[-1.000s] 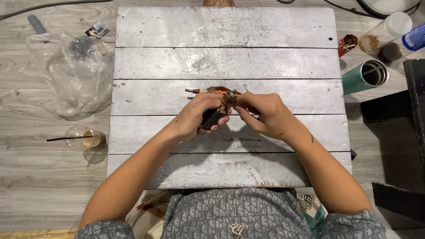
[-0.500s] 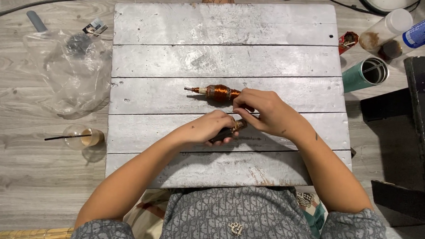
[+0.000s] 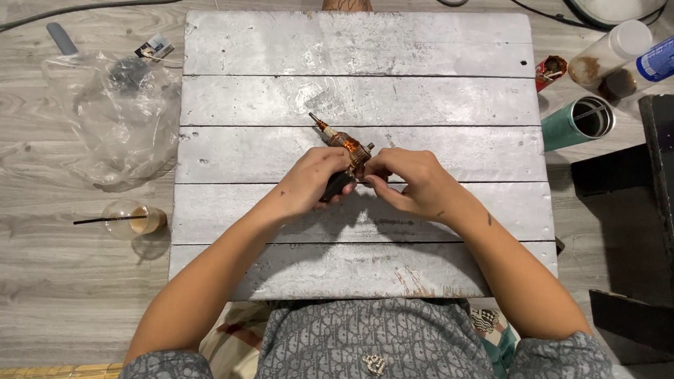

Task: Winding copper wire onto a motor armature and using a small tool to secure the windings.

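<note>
Nearest the camera we see our grey patterned top, then two bare forearms reaching onto a whitewashed plank board [image 3: 441,50]. Our left hand [image 3: 307,184] wraps around the dark lower end of a small motor armature [image 3: 344,156], fingers curled closed on it. Our right hand [image 3: 413,187] meets it from the other side, fingertips pinched together at the armature's middle. The armature lies above the board's centre, tilted, its thin shaft pointing up and left. Its body shows coppery-orange windings; the lower end is dark.

We count one armature, one board of five planks.

Farther out, left of the board: one small glass jar [image 3: 135,220] with a dark stick across it, one crumpled clear plastic bag [image 3: 120,123]. Right: one teal tumbler [image 3: 578,123], two bottles [image 3: 608,53] lying near the corner.
</note>
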